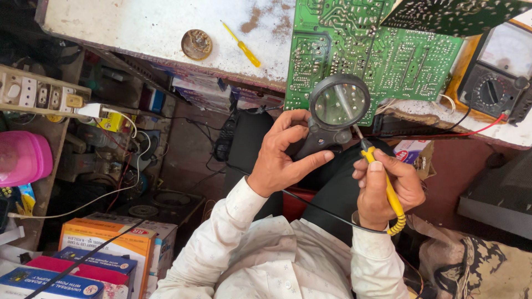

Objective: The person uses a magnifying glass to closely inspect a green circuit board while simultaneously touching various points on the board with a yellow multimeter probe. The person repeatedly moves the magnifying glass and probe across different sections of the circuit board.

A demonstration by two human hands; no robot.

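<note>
Partly hidden behind the lens, the tip of the soldering iron shows only as a blur through the glass. At centre frame the left hand curls around the black handle of one magnifying glass, thumb and fingers pressed closed on it. Just right, the right hand grips the single yellow-handled iron in a closed fist. Above, one green circuit board overhangs the white bench; a second board is cut off top right. One yellow screwdriver lies upper centre.

Orange-and-white carton and flat blue and red boxes lower left; small white box under the bench edge.
</note>
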